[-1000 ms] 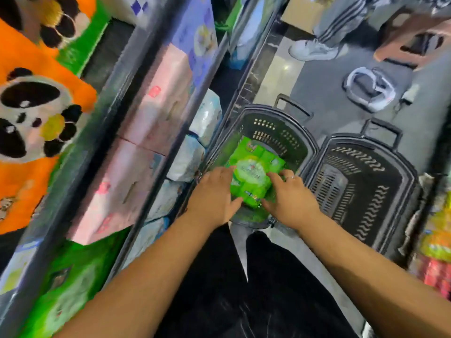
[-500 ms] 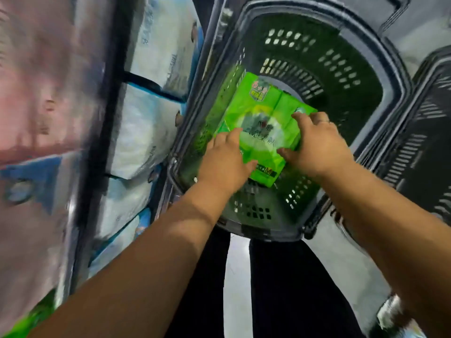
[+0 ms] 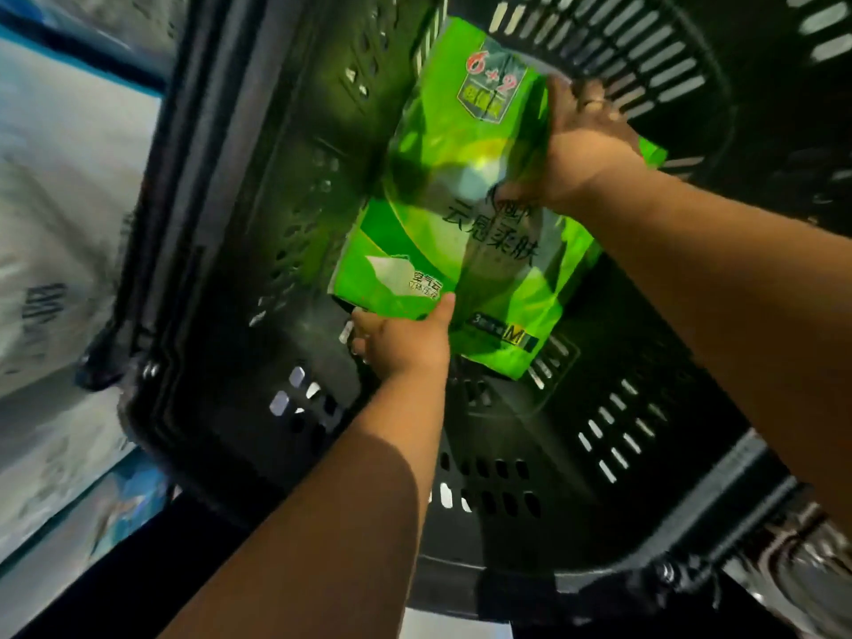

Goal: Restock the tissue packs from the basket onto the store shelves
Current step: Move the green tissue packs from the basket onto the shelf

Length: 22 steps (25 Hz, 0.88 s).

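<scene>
Basket (image 3: 258,186) interior: green tissue pack (image 3: 461,251) gripped

Nearest, the pack's lower corner is pinched by the left hand (image 3: 405,343), thumb on top. The pack is held tilted inside the black basket. Farther off, its upper edge is clasped by the right hand (image 3: 581,154).

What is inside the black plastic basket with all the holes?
Just one shiny green plastic tissue pack, held by the left hand and right hand. The floor of the black slotted plastic basket right under the pack is covered.
</scene>
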Motion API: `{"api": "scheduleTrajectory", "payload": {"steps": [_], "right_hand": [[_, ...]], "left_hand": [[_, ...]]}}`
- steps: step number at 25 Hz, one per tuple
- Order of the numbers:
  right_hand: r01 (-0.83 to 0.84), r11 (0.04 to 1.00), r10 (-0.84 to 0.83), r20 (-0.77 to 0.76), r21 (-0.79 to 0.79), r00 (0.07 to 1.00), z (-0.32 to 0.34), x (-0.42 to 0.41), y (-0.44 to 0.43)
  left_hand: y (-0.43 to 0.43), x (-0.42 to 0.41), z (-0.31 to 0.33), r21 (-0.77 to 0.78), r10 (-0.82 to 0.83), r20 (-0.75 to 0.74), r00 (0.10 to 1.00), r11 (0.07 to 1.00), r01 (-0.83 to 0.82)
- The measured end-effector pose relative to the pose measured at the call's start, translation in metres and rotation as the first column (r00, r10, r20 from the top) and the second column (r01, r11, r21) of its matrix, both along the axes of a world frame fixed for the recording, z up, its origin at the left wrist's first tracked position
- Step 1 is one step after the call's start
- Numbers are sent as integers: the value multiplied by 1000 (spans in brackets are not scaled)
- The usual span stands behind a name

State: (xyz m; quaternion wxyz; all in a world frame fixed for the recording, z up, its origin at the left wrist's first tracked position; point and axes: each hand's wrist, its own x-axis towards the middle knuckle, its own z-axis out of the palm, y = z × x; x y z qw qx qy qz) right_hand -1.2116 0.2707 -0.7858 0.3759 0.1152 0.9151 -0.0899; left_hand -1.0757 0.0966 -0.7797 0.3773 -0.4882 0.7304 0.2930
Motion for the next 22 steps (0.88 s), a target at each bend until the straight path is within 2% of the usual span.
{"api": "scheduleTrajectory", "payload": {"steps": [3,6,8,10,14,18,22], "right_hand": [[29,999,-29,1,40,1000,-23,-7,0],[34,996,-35,13,78,999,-32,-13,6],[46,997,-48,27,59,999,-33,-12,10],[60,998,-61,23,25,998,-32,-9,11],[39,999,-38,49,-32,998,-8,-7,13],[15,1000,-13,74,-23,997,16,-7,12],[49,999,-49,36,-13,998,50,-8,9]], "left_hand": [[14,11,-27,-17,332,6,943,943,-332],[33,6,-37,125,649,142,747,737,-664],[36,5,-47,160,760,192,621,600,-784],[35,8,-54,158,810,200,551,528,-834],[36,17,-37,195,786,218,578,545,-815],[31,18,-19,209,790,240,564,525,-825],[30,23,13,272,720,270,639,579,-768]]}}
